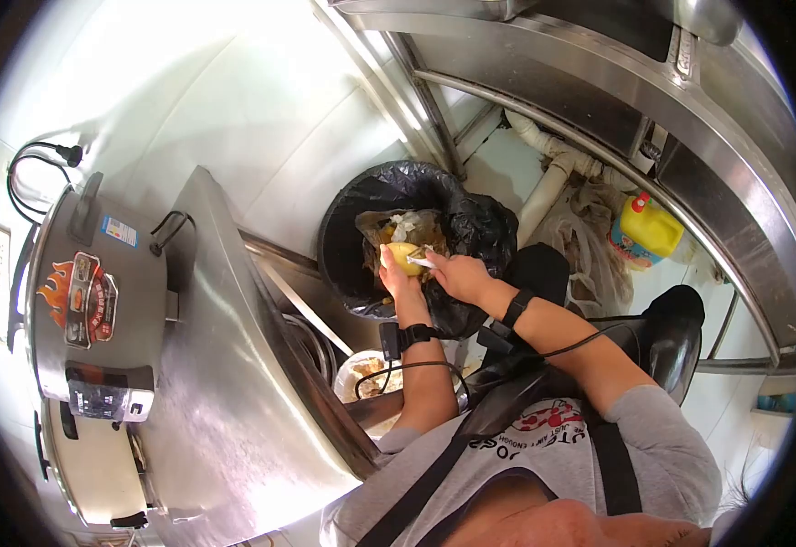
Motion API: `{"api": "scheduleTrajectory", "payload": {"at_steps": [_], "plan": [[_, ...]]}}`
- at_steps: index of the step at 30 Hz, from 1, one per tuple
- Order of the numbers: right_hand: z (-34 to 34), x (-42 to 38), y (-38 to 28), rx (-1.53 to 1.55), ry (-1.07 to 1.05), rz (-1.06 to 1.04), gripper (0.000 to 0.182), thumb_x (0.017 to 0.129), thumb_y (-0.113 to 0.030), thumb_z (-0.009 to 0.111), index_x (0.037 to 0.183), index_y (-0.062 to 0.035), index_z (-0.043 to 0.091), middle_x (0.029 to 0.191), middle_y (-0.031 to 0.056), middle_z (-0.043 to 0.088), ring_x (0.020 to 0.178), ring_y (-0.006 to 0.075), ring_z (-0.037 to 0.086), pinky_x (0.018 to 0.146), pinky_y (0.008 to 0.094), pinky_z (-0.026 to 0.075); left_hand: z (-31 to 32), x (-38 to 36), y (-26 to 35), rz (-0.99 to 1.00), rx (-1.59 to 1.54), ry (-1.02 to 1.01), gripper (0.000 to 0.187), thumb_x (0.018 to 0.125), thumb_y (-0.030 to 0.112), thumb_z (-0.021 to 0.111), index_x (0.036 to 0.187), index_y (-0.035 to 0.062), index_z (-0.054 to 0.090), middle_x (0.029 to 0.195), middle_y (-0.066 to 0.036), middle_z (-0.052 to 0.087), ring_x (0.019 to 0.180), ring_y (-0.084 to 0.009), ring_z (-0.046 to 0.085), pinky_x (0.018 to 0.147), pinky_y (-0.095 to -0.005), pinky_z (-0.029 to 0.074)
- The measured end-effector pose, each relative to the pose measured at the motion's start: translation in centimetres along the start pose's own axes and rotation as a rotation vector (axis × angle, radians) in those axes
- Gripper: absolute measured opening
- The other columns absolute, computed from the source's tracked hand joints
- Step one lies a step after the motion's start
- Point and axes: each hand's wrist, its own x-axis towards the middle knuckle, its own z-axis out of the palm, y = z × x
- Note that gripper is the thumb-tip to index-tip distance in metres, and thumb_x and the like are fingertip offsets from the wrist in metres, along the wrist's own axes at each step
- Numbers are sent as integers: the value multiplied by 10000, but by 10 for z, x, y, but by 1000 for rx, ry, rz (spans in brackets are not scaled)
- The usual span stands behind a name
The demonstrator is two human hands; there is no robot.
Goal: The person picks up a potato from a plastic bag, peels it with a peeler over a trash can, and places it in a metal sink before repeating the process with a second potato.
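My left hand (399, 278) is closed around a yellow, mostly peeled potato (402, 256) above a bin lined with a black bag (350, 196). From the right, my right hand (460, 276) grips a peeler with a white handle (422, 263), its working end against or very near the potato; the blade itself is too small to make out. Beneath both hands, the bin holds brownish scraps and a crumpled whitish piece (407, 224). Black bands with small devices and a cable are on both wrists.
At left a metal table (225, 365) carries a large grey cooker (97, 301) and a pale appliance (93, 456). A bowl of scraps (354, 374) sits below its edge. Right are pipes (544, 187), a yellow bottle (649, 228), plastic bags (589, 246) and a steel frame (589, 141).
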Motion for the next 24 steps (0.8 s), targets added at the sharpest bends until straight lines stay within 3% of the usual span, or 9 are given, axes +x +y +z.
{"api": "scheduleTrajectory", "payload": {"at_steps": [2,7,9,11,13,15,17,20,24], "plan": [[-3,-5,-4,-109,-301,12,454,918,-289,445,1338,-119,426,862,178,660,807,359,638,687,477,503,-8,4,1,-84,-54,62,697,831,555,590,1223,-10,473,1137,-136,571,959,-289,595,804,-436,501],[0,-13,-4,-86,-169,24,451,916,-274,452,1336,-111,428,878,185,653,808,342,641,664,454,511,-19,27,-10,-148,-289,41,755,824,670,484,1237,38,507,1202,-112,567,1073,-297,559,921,-456,449],[5,-12,3,-35,114,8,426,902,-302,494,1295,-140,461,836,180,638,739,365,627,634,459,505,-16,17,-6,-126,-359,12,725,822,666,491,1214,56,522,1179,-110,576,1050,-308,563,900,-465,459],[8,-14,10,-149,20,-42,433,898,-299,503,1300,-146,455,828,176,633,718,360,626,617,453,506,-13,10,2,-100,-429,-27,695,821,661,499,1191,74,538,1156,-107,585,1026,-319,567,878,-475,469],[8,-15,13,-270,-52,-83,441,894,-297,512,1306,-152,449,819,172,628,697,355,626,601,448,506,-4,7,14,-303,-923,-138,654,796,645,546,1129,83,563,1089,-112,599,962,-329,570,834,-475,485],[-4,-21,2,-189,81,-33,447,884,-295,530,1304,-166,453,809,171,622,670,351,624,579,447,505,10,-7,26,-259,-956,-237,634,764,621,598,1074,68,575,1027,-120,606,915,-324,569,806,-461,498],[-15,-24,3,-82,155,2,444,880,-277,547,1299,-158,458,866,179,634,723,369,630,624,449,509,24,-24,39,-239,-971,-672,676,758,646,587,1102,66,552,1029,-151,585,920,-341,566,748,-470,503],[-39,-28,14,324,472,54,440,882,-213,571,1297,-115,461,1023,200,633,869,372,631,753,410,498,71,-74,79,-324,-948,-657,660,757,623,606,1071,45,564,983,-146,604,938,-354,572,800,-494,508],[-122,-81,20,586,530,141,436,911,-246,544,1321,-126,458,882,181,657,810,284,651,734,344,487,124,-154,118,-441,-859,-844,513,825,460,587,1106,32,551,1062,-181,574,1002,-371,548,860,-531,498]]}}
